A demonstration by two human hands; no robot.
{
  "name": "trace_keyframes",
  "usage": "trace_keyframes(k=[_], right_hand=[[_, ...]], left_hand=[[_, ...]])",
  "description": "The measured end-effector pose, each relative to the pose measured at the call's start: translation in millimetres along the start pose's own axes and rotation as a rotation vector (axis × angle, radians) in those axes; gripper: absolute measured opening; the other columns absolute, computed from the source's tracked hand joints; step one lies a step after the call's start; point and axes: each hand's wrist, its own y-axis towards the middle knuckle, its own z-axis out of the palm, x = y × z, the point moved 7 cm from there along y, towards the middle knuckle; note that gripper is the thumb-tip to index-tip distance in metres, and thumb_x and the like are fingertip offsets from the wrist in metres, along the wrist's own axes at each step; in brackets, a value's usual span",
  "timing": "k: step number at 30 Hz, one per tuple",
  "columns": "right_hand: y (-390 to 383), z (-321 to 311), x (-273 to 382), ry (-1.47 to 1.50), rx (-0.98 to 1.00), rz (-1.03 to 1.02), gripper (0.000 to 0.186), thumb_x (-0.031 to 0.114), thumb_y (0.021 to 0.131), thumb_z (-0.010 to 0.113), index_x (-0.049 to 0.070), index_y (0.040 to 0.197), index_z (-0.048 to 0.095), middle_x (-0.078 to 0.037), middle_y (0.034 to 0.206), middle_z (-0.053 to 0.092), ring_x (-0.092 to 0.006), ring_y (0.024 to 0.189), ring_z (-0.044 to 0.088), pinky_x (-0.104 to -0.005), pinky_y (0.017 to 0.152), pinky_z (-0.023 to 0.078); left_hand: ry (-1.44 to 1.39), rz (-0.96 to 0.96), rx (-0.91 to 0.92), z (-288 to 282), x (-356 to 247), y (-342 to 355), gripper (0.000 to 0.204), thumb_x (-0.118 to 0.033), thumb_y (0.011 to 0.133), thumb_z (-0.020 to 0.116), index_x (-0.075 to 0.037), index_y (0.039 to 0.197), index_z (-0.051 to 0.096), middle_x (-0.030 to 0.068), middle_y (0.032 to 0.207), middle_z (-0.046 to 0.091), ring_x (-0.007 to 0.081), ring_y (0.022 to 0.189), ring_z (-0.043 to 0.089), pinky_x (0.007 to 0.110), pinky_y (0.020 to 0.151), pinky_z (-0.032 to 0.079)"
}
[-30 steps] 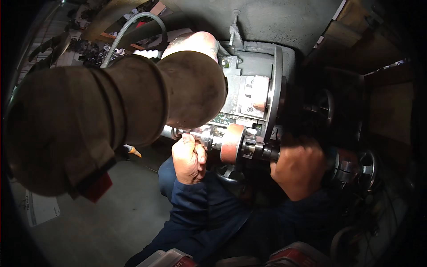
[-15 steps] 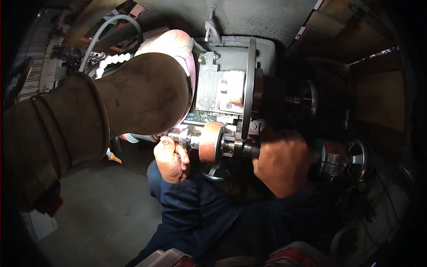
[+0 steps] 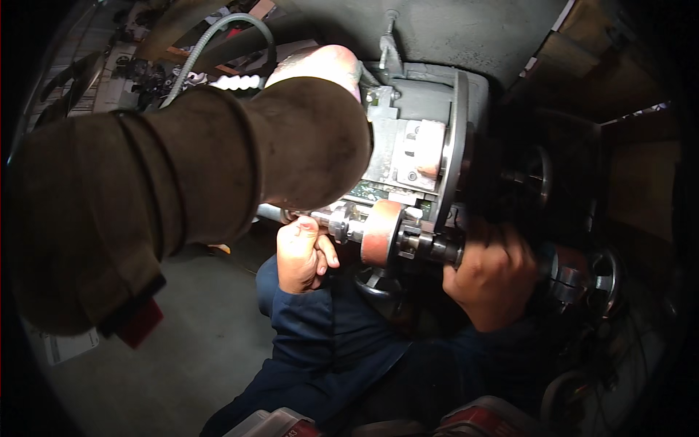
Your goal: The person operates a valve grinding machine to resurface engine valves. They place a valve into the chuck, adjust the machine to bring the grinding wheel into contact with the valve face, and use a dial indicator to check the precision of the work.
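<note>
My left hand [image 3: 300, 256] is closed at the left end of a shiny metal shaft [image 3: 354, 227], thumb and forefinger against it and the other fingers curled. Around the shaft sits a reddish-orange ring-shaped wheel [image 3: 381, 233]. My right hand [image 3: 499, 273] is in shadow, wrapped over a dark cylindrical part [image 3: 441, 249] in line with the shaft; its fingertips are hidden. Just behind the shaft stands a large thin grey disc [image 3: 456, 146], seen edge-on. Beside it a pale metal block [image 3: 426, 149] is fixed on the machine.
A thick brown ribbed duct [image 3: 196, 160] crosses the left side close above my left hand. Metal handwheels [image 3: 378, 284] stick out below the shaft and at the right [image 3: 606, 280]. A grey flexible conduit [image 3: 207, 47] arches behind the duct. Red-and-clear boxes [image 3: 488, 419] lie at the lower edge.
The whole view has shifted, so the machine and both hands appear farther right and the duct covers more. Both hands keep their places on the shaft line.
</note>
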Motion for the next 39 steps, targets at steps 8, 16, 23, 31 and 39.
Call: trace_keyframes(k=[8, 16, 23, 31, 39], right_hand=[[-1, 2, -4, 0.024, 0.001, 0.007, 0.016, 0.013, 0.065, 0.069, 0.006, 0.077, 0.061, -0.009, 0.068, 0.057, -0.0276, 0.061, 0.061, -0.0391, 0.06, 0.053], [-10, 0, 5, 0.022, 0.002, -0.039, 0.018, 0.015, 0.065, 0.074, 0.01, 0.068, 0.056, -0.007, 0.062, 0.057, -0.0241, 0.067, 0.062, -0.0367, 0.066, 0.051], [-25, 5, 9, -0.13, -0.139, -0.052, 0.015, 0.007, 0.08, 0.058, 0.011, 0.067, 0.052, -0.004, 0.06, 0.054, -0.0183, 0.065, 0.058, -0.0317, 0.063, 0.047], [-26, 19, 9, -0.1, -0.158, -0.108, 0.009, 0.008, 0.074, 0.058, 0.01, 0.068, 0.051, -0.005, 0.06, 0.053, -0.0199, 0.064, 0.057, -0.0327, 0.062, 0.045], [-24, 10, 11, 0.008, -0.117, -0.125, 0.014, 0.006, 0.065, 0.065, 0.007, 0.068, 0.051, -0.009, 0.061, 0.056, -0.0252, 0.063, 0.058, -0.0368, 0.063, 0.046]], left_hand=[[0.833, 1.1, -0.413, 15, -33, -48, 0.025, -0.015, 0.077, 0.081, -0.005, 0.082, 0.058, 0.0075, 0.069, 0.061, 0.0214, 0.059, 0.058, 0.03, 0.059, 0.049], [1.128, 1.254, -0.157, 35, -50, -47, 0.058, -0.004, 0.065, 0.074, -0.002, 0.116, 0.047, 0.0194, 0.115, 0.057, 0.0387, 0.107, 0.057, 0.048, 0.097, 0.043], [1.371, 1.068, 0.109, 60, -63, -22, 0.053, -0.007, 0.063, 0.072, -0.001, 0.113, 0.054, 0.0185, 0.107, 0.06, 0.0367, 0.102, 0.059, 0.043, 0.093, 0.047], [1.55, 0.853, 0.394, 63, -49, 11, 0.022, -0.012, 0.07, 0.069, -0.007, 0.089, 0.058, 0.0131, 0.08, 0.065, 0.0331, 0.079, 0.066, 0.043, 0.068, 0.053], [1.502, 1.202, 0.205, 51, -43, 3, 0.023, -0.023, 0.073, 0.07, -0.011, 0.09, 0.061, 0.0081, 0.08, 0.066, 0.0262, 0.074, 0.067, 0.037, 0.065, 0.055]])
